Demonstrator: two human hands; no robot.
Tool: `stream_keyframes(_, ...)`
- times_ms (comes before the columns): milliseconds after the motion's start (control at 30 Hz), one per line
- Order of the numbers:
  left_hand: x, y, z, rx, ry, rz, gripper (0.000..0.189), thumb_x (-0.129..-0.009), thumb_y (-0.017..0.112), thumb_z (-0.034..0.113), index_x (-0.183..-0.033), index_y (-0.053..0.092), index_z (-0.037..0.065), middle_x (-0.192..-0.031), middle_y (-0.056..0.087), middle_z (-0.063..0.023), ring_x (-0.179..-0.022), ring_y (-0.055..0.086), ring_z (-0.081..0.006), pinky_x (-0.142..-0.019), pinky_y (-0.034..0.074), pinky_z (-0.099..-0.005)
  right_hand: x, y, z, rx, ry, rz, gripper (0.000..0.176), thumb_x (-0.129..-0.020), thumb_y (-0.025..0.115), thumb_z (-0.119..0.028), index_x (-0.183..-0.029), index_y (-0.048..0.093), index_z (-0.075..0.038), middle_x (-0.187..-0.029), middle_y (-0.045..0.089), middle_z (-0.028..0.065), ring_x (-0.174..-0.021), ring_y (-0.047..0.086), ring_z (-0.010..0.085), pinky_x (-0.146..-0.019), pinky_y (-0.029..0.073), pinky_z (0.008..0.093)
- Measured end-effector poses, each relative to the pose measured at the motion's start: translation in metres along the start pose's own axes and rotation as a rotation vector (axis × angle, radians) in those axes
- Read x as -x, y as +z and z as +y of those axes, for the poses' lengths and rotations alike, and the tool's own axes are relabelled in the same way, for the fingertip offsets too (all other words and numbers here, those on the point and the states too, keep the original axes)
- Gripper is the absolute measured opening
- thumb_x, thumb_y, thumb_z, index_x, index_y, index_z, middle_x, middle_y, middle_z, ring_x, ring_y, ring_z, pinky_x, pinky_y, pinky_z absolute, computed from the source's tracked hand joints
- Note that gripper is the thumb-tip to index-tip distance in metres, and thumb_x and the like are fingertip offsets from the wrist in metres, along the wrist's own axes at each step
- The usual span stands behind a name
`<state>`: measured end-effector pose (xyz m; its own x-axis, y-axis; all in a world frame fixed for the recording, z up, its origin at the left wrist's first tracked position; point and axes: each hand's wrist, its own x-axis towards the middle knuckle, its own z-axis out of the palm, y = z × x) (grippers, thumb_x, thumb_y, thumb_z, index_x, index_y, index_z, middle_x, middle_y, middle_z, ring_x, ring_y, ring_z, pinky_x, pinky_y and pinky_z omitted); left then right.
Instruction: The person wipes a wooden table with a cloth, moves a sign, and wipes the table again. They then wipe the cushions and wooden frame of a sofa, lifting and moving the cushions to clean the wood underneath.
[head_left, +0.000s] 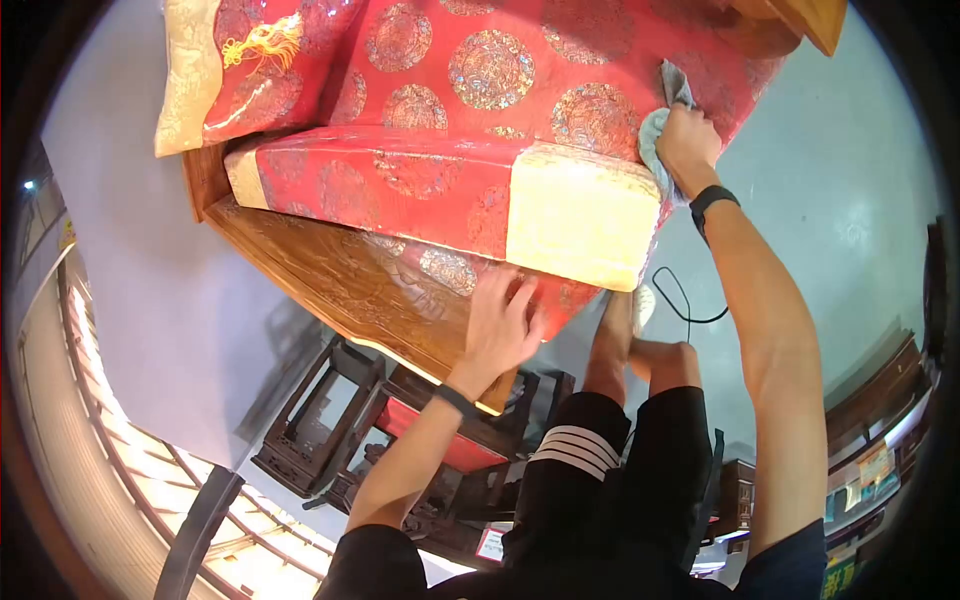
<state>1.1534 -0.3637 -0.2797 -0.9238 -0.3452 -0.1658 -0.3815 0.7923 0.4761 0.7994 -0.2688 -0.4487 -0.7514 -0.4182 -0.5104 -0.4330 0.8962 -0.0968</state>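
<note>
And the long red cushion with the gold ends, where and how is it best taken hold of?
Probably grip the long red cushion by its near gold end, coming from the person's side, one hand on each long edge. It is box-shaped with straight edges, and that end is closest to the person's body. The left hand is beside one edge; the right hand holds a cloth.

- Bolster (400, 190): patterned fabric with a glossy, plastic-like surface
- Rag (653, 138): soft, matt, rumpled cloth
- Bench panel (345, 265): carved wood, varnished sheen
- Floor (840, 170): smooth, faintly shiny
</note>
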Motion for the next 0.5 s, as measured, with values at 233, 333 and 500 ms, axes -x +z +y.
stream_keyframes(233, -0.231, 0.046, 0.036, -0.183, -0.053, -0.155, 0.038, -0.095, 0.058, 0.037, -0.099, 0.075, 0.004, -0.097, 0.076, -0.0175, -0.095, 0.070, -0.0325, -0.092, 0.048, -0.0472, 0.000, -0.001, -0.002, 0.009, -0.022, 0.029, 0.025, -0.090, 0.061, -0.014, -0.111, 0.071, -0.003, -0.116, 0.069, 0.0277, -0.109, 0.069, 0.0446, -0.086, 0.061, 0.0522)
stream_keyframes(333, -0.212, 0.047, 0.036, -0.145, -0.070, -0.178, 0.041, -0.094, 0.058, 0.040, -0.085, 0.076, 0.004, -0.088, 0.075, -0.0162, -0.090, 0.071, -0.0320, -0.085, 0.049, -0.0454, 0.010, 0.001, 0.001, -0.022, -0.031, 0.053, 0.027, -0.090, 0.061, -0.015, -0.113, 0.069, -0.004, -0.119, 0.069, 0.0247, -0.113, 0.068, 0.0450, -0.089, 0.060, 0.0542)
stream_keyframes(500, -0.180, 0.051, 0.029, -0.129, 0.024, -0.011, 0.041, -0.094, 0.059, 0.037, -0.075, 0.074, 0.004, -0.079, 0.073, -0.0139, -0.083, 0.069, -0.0297, -0.083, 0.049, -0.0441, 0.012, -0.004, 0.001, 0.001, -0.041, 0.007, 0.032, -0.090, 0.060, -0.014, -0.120, 0.064, -0.005, -0.123, 0.067, 0.0243, -0.115, 0.066, 0.0448, -0.091, 0.058, 0.0542)
